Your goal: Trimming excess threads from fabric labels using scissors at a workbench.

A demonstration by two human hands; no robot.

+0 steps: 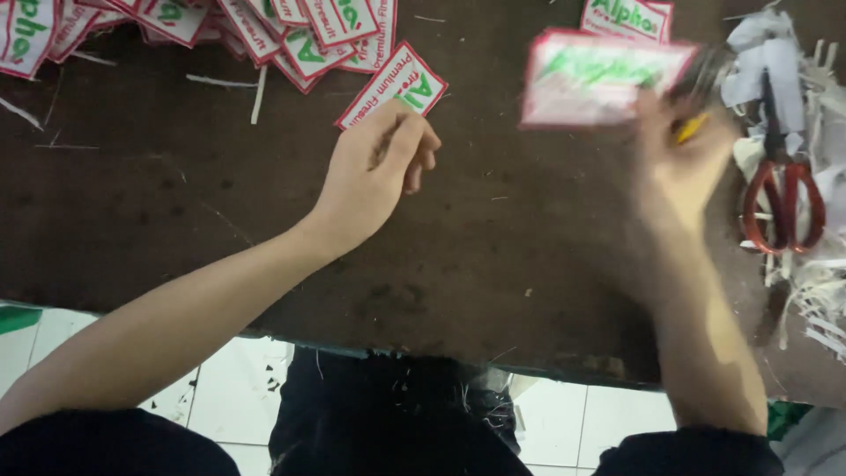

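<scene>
The left hand (379, 167) pinches an embroidered patch (393, 88) on the bench (220, 203); right of it, the blurred right hand (679, 154) grips another patch (599, 78) beside red-handled scissors (782, 198), half buried in scraps.

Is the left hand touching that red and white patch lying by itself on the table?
Touching. The head view shows the left hand's fingers resting on the lower edge of the patch, overlapping it with no gap.

I take this for a small garment-label workshop. A worn dark worktable (220, 220) carries heaped embroidered patches (264, 31), red-handled scissors (782, 207) and white trimmings (815, 291).
</scene>
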